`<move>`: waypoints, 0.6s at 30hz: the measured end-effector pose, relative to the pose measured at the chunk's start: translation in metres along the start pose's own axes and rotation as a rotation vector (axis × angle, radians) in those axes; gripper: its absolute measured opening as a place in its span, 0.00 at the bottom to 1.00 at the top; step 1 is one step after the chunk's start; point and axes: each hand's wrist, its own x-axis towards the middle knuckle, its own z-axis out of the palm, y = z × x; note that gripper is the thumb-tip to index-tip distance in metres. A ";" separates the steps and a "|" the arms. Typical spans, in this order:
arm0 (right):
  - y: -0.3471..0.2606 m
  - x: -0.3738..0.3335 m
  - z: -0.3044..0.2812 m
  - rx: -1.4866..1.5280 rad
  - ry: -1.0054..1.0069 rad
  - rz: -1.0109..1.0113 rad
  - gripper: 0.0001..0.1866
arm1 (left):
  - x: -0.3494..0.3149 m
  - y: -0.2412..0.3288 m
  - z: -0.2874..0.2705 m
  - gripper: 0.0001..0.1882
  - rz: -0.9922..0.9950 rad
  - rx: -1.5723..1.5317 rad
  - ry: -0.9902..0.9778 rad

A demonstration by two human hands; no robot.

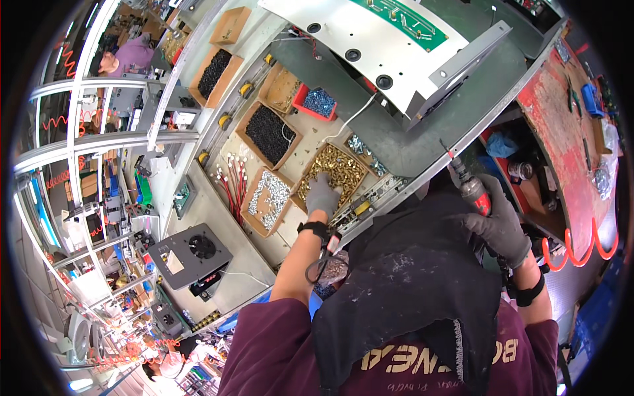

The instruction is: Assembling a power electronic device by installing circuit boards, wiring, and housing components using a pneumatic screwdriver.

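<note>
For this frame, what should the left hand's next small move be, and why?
Probably the left hand should pinch a few brass-coloured pieces and lift them: it is already down among them, though whether its grip holds any is hidden. The right hand is occupied with the driver, so the left seems the better one for picking.

Left hand (pixel 323 194) among gold-coloured fasteners (pixel 340 166), right hand (pixel 505 224) around a red-and-grey driver (pixel 472 190)
The 2 hands are gloved; the fasteners lie in a cardboard box (pixel 310 169) beside a box (pixel 255 226) of silver parts (pixel 267 198).
</note>
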 end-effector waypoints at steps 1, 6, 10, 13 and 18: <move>0.001 -0.002 0.000 -0.054 0.013 0.016 0.44 | 0.001 -0.007 0.007 0.14 0.014 -0.042 -0.111; -0.008 -0.007 0.004 -0.023 -0.098 0.110 0.43 | -0.005 -0.015 0.016 0.10 0.015 -0.145 -0.175; -0.019 -0.008 0.007 -0.083 -0.135 0.048 0.42 | -0.011 -0.015 0.006 0.11 -0.021 -0.128 0.005; -0.023 -0.005 0.008 -0.063 -0.184 0.029 0.42 | -0.016 -0.011 0.007 0.10 0.074 -0.109 -0.036; -0.025 -0.003 0.010 -0.092 -0.225 0.009 0.43 | -0.013 -0.010 0.022 0.09 0.010 -0.115 0.033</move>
